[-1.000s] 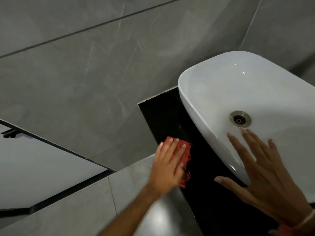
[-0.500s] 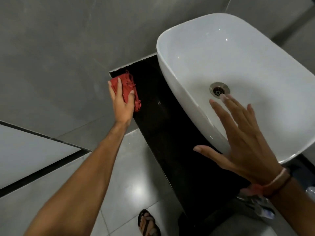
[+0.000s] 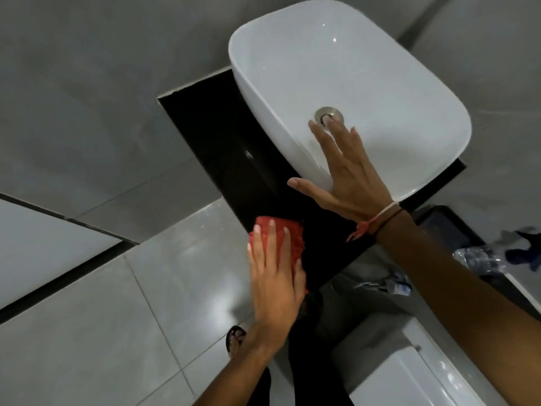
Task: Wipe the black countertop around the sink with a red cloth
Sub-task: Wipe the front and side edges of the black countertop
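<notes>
Red cloth (image 3: 288,238) under flat left hand (image 3: 275,276) — right hand (image 3: 348,177) apart, over sink (image 3: 366,68)

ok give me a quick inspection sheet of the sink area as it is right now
surface: glossy black countertop, bare strip left of the basin, no visible spills
job's things: crumpled red cloth pressed flat at the counter's near edge; white oval ceramic sink with metal drain
clutter: clear crumpled plastic bottle at the right edge
grippers: left hand flat on the cloth; right hand spread open over the sink's near rim, holding nothing
cables: nothing seen
surroundings: grey tiled wall, pale glossy floor tiles, a sandalled foot
</notes>
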Available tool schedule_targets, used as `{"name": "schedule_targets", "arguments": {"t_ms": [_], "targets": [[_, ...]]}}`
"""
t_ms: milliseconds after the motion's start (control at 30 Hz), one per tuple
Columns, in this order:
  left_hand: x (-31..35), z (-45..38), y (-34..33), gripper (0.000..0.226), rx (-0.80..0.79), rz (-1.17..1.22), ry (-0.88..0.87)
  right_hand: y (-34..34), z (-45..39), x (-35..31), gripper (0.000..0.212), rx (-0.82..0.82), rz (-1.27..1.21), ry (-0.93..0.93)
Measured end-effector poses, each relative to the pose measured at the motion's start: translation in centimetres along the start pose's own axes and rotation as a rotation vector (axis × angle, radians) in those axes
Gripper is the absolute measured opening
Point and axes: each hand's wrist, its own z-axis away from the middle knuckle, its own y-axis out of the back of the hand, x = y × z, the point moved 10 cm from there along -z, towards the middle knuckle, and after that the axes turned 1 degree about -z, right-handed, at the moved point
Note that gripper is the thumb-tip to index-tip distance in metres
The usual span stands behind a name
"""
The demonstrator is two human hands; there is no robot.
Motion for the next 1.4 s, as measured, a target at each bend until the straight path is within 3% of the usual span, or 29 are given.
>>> {"name": "schedule_targets", "arguments": {"t_ms": [133, 267, 467, 667, 900, 1067, 1167, 1233, 1333, 1400], "targets": [[1.5, 1.8, -1.7, 0.059, -0.078, -0.191, -0.093, 0.3, 0.2, 0.3, 0.098, 0.012, -0.061, -0.037], [0.0, -1.9, 0.4, 0.061, -0.090, -0.270, -0.333, 0.6, 0.5, 0.5, 0.097, 0.067, -0.075, -0.043], [-6.2, -13.6, 5.6, 0.059, 0.023, -0.207, -0.035, 0.6, 0.1, 0.7, 0.098, 0.101, -0.045, -0.052], [-0.9, -4.6, 2.5, 0.057, 0.017, -0.196, -0.099, 1.0, 0.0, 0.8, 0.099, 0.114, -0.087, -0.061], [5.0, 4.9, -3.6, 0.079, -0.242, -0.347, -0.121, 1.0, 0.3, 0.7, 0.098, 0.079, -0.146, -0.089], [6.6, 4.1, -4.2, 0.080, -0.272, -0.429, -0.386, 1.4, 0.4, 0.7, 0.091, 0.099, -0.192, -0.093], [9.3, 2.5, -4.8, 0.065, -0.328, -0.448, -0.617, 3.4, 1.7, 0.4, 0.068, 0.259, -0.355, -0.076], [11.2, 1.2, -5.1, 0.058, -0.390, -0.416, -0.719, 5.9, 4.6, 1.8, 0.048, 0.511, -0.480, -0.137], [12.3, -1.2, -3.7, 0.060, -0.445, -0.125, -0.620, 7.6, 13.5, 6.9, 0.035, 0.918, -0.563, -0.448], [11.3, -2.8, -0.7, 0.060, -0.300, 0.092, -0.473, 5.6, 20.7, 10.9, 0.031, 1.051, -0.714, -0.774]]}}
